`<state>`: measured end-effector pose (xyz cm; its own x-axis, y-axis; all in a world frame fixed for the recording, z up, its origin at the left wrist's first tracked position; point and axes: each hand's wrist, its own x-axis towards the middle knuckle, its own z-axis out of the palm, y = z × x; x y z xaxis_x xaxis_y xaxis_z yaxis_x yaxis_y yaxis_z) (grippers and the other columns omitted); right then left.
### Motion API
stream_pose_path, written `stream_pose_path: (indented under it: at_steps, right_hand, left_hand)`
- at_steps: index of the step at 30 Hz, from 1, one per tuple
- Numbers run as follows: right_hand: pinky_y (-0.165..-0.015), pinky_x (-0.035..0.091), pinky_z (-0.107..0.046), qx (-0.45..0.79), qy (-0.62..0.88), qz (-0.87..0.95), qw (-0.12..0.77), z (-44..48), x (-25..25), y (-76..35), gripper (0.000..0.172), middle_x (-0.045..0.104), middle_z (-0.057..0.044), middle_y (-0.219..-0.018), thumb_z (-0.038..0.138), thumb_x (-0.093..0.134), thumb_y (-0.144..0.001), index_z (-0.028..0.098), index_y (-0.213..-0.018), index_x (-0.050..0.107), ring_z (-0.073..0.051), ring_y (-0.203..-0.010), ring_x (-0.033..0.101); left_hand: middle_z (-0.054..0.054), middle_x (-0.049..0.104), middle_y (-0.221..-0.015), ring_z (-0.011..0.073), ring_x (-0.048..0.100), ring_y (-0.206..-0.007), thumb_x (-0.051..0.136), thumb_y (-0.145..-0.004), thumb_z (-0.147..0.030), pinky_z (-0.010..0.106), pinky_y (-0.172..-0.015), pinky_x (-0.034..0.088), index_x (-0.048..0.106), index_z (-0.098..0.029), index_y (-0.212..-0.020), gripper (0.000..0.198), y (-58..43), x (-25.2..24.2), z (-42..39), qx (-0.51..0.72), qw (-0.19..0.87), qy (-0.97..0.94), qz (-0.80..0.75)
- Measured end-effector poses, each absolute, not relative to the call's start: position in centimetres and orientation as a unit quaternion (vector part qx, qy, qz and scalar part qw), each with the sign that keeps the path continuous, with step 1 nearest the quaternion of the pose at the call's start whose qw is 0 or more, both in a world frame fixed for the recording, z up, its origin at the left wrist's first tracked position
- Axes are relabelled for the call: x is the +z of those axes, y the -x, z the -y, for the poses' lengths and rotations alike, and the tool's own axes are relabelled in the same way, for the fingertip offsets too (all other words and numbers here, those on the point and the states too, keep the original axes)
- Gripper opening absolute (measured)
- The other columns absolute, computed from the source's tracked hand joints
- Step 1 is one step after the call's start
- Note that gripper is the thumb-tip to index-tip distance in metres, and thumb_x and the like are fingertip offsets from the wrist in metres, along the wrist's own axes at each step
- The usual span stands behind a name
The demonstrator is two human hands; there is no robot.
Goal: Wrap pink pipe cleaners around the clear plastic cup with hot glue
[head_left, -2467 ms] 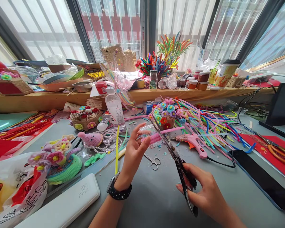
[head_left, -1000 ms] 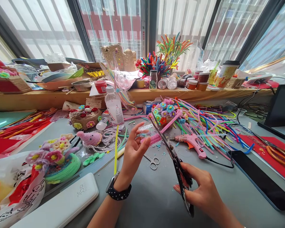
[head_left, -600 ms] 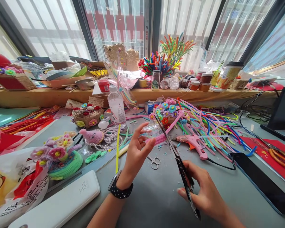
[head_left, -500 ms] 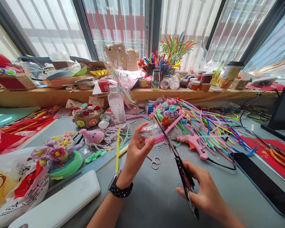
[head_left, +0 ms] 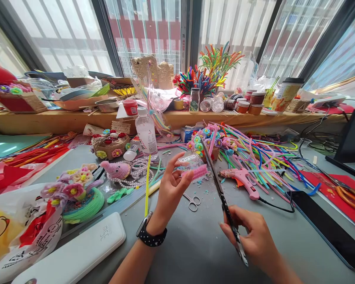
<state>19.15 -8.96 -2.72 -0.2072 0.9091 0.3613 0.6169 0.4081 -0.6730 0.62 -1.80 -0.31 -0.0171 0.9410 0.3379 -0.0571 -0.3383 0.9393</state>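
Note:
My left hand pinches short pink pipe cleaners between thumb and fingers, their trimmed end pointing right. My right hand grips black-handled scissors with white dots. The blades are closed and rise just past the pink end, apart from it. A separate pink length shows beyond the blade tips, in front of the flower basket. Under my hands, small silver scissors lie on the grey table. Right of the blades sits a pink glue gun.
Loose coloured pipe cleaners spread at the back right, a phone nearer me. On the left are a white power bank, a green woven piece with flowers, a pink crocheted bird and a clear bottle.
The scissors have closed through the pink pipe cleaners. The far length has come off and now stands apart beyond the blades, while my left hand keeps the short part nearly still.

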Motion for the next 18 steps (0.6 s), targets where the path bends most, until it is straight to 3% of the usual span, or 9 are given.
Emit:
stream_pose_path:
  at_steps: [3, 7, 13, 18]
  right_hand:
    - [-0.042, 0.037, -0.019, 0.212, 0.512, 0.739, 0.383, 9.0, -2.5, -18.9, 0.030, 0.042, 0.004, -0.047, 0.036, 0.049, -0.079, 0.019, -0.055, 0.042, -0.008, -0.042, 0.042]
    - [-0.045, 0.040, -0.019, 0.229, 0.536, 0.724, 0.368, 8.9, -2.5, -19.1, 0.027, 0.046, 0.003, -0.051, 0.037, 0.050, -0.079, 0.019, -0.060, 0.044, -0.009, -0.046, 0.044]
    - [-0.042, 0.030, -0.019, 0.229, 0.581, 0.733, 0.269, 8.4, -3.5, -19.7, 0.035, 0.037, 0.006, -0.048, 0.042, 0.051, -0.079, 0.020, -0.056, 0.037, -0.008, -0.045, 0.036]
    - [-0.043, 0.025, -0.022, 0.201, 0.614, 0.745, 0.167, 8.2, -4.2, -19.1, 0.035, 0.043, 0.004, -0.047, 0.040, 0.051, -0.078, 0.021, -0.054, 0.034, -0.009, -0.045, 0.036]
  left_hand:
    - [0.005, 0.057, -0.101, 0.0119, 0.057, -0.073, 0.064, -0.073, -0.044, 0.023, -0.063, 0.048, 0.050, -0.028, -0.120, 0.052, -0.6, -0.2, 1.8, 0.592, 0.425, -0.563, -0.390]
    - [0.005, 0.058, -0.099, 0.0132, 0.058, -0.074, 0.063, -0.072, -0.048, 0.026, -0.066, 0.049, 0.050, -0.026, -0.121, 0.055, -0.3, 0.3, 1.8, 0.609, 0.441, -0.537, -0.383]
    - [0.006, 0.057, -0.099, 0.0167, 0.057, -0.080, 0.060, -0.071, -0.056, 0.024, -0.057, 0.050, 0.048, -0.026, -0.123, 0.062, 0.3, 0.4, 1.6, 0.608, 0.500, -0.521, -0.331]
    - [0.006, 0.057, -0.105, 0.0078, 0.051, -0.057, 0.058, -0.073, -0.058, 0.024, -0.054, 0.047, 0.050, -0.026, -0.122, 0.059, 0.5, 0.2, 1.5, 0.593, 0.526, -0.526, -0.308]
